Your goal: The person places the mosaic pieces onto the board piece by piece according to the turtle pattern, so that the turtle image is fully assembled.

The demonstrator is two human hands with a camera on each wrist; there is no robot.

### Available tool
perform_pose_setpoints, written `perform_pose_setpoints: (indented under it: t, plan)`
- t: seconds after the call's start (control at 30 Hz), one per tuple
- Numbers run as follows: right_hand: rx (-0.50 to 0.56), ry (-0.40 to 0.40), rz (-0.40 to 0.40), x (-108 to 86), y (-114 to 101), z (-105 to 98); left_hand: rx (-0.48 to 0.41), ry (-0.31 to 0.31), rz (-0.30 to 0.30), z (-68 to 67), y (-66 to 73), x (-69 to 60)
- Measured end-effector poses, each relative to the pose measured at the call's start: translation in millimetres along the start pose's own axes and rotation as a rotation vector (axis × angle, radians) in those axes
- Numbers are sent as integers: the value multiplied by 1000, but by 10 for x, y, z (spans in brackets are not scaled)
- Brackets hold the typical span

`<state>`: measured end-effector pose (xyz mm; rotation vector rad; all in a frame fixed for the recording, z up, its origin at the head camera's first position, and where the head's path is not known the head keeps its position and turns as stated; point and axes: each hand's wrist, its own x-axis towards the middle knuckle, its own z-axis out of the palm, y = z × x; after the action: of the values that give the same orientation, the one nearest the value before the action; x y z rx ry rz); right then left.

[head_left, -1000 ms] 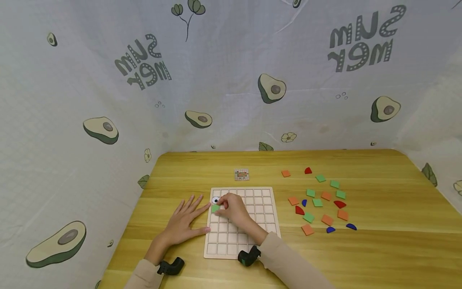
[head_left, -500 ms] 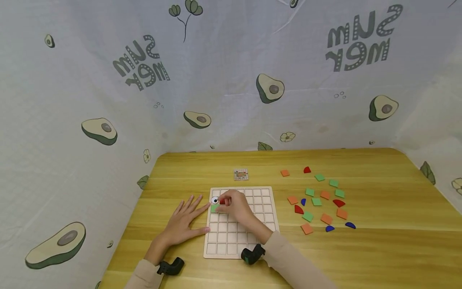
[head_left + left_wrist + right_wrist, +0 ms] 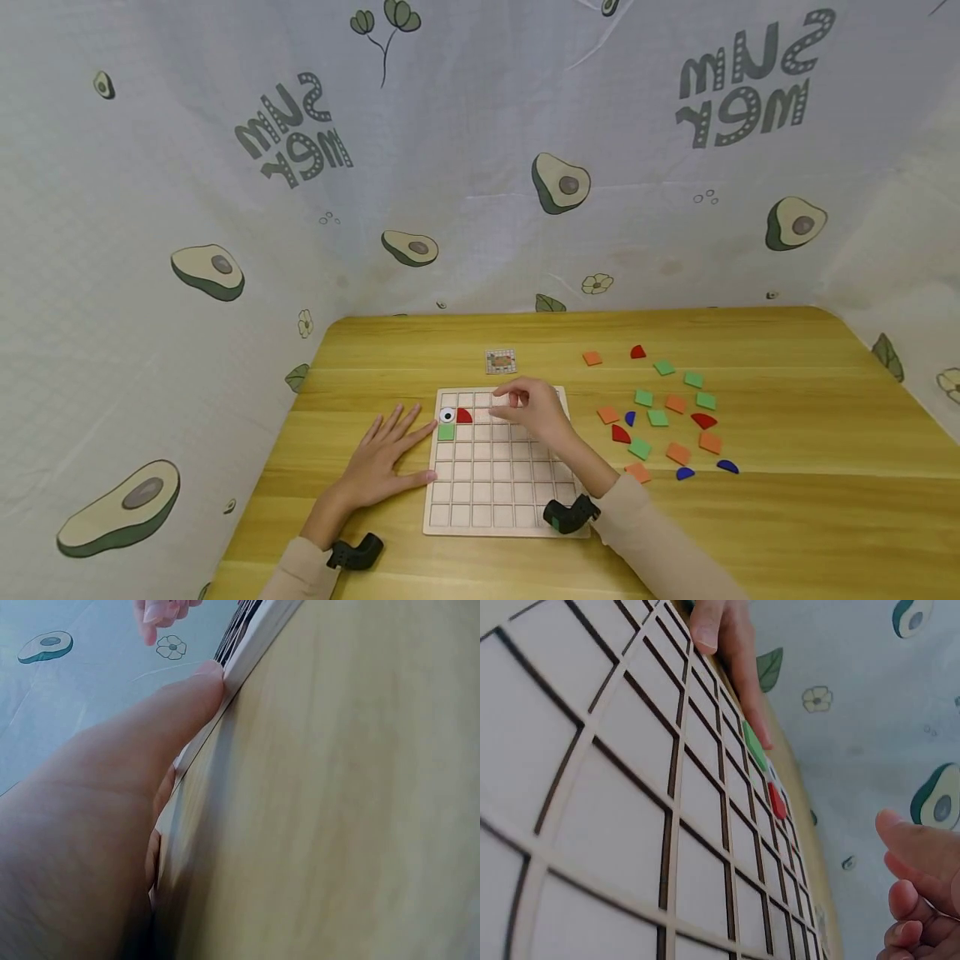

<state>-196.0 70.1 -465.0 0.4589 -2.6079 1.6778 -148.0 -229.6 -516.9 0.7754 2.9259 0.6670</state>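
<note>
A wooden grid board lies on the table. In its left column an eye tile, white with a black dot, sits above a green square tile. Beside the eye is a red quarter-circle tile. My left hand lies with fingers spread on the table, fingertips touching the board's left edge; its thumb meets that edge in the left wrist view. Above the board, right of the red tile, my right hand hovers with thumb and index finger apart. In the right wrist view its fingers hold nothing.
Loose tiles lie right of the board: green squares, orange squares, red quarter-circles and blue half-circles. A small pattern card lies behind the board. A printed cloth hangs past the table's far edge.
My right hand has let go of the red quarter-circle tile, which now lies beside the eye tile, and has moved right, away from it. The left hand has stayed put.
</note>
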Motion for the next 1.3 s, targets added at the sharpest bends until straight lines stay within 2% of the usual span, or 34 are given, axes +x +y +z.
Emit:
perform_pose_setpoints:
  t: [0.17,0.4,0.53,0.7,0.93,1.17,1.3]
  plan:
    - [-16,30,16,-13,110,-195,1,1,-3,-7,-5,-4]
    - [-29,74,87,-78,253,-456,4,-5,-1,0,-5,1]
    - [-66,90,101,-104,331,-609,-1,17,13,-1,5,-9]
    - [-101,132,101,-144,417,-772,-3,27,19,-1,9,-8]
    - [-143,195,52,-244,569,-993,-3,6,5,-12,13,-2]
    - [-127,212,78,-356,620,-1188,-4,1,1,-14,10,-1]
    - [-157,223,93,-424,648,-1301,1,-1,-2,-2,2,2]
